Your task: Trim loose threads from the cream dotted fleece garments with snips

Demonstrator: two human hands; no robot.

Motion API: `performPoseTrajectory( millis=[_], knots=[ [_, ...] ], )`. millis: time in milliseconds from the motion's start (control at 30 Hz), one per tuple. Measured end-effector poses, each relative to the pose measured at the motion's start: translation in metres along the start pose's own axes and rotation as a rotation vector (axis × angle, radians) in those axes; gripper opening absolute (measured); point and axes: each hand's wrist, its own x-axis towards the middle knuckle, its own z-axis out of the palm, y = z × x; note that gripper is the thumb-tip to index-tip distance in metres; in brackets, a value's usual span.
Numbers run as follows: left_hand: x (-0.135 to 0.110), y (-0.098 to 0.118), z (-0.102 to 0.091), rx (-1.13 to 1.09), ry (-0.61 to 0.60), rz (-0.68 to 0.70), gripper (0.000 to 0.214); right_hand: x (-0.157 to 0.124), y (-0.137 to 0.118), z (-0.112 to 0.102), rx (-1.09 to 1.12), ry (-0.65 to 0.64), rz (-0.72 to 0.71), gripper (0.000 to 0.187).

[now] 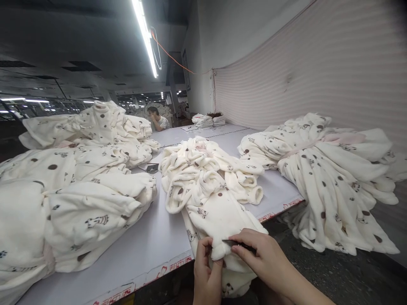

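A cream fleece garment (222, 207) with brown dots and small animal prints hangs over the front edge of the table. My left hand (206, 269) is closed, pinching a fold of it between thumb and fingers. In my right hand (259, 254) are small dark thread snips (229, 242), gripped with the pointed tip directed left at the pinched fold. The tip is beside or touching the cloth; I cannot tell which. The garment's upper part lies bunched on the table, its cuffs facing right.
Piles of similar garments (101, 203) lie on the left of the table (159, 250). Another tied bundle (330, 182) hangs over its right edge. Folded stacks (203, 122) stand at the back. A person (159, 120) sits beyond the left pile. A striped pink sheet (286, 84) covers the right wall.
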Motion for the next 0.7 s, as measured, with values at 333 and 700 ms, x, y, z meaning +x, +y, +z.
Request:
performPoseTrajectory(
  millis=[333, 700],
  knots=[
    [-0.002, 0.006, -0.002, 0.247, 0.050, 0.151, 0.022, -0.007, -0.018, -0.004, -0.121, -0.040, -0.165, 0.026],
    [0.001, 0.018, -0.002, 0.408, 0.039, 0.260, 0.018, -0.013, -0.004, -0.001, -0.078, 0.013, -0.096, 0.036]
  ],
)
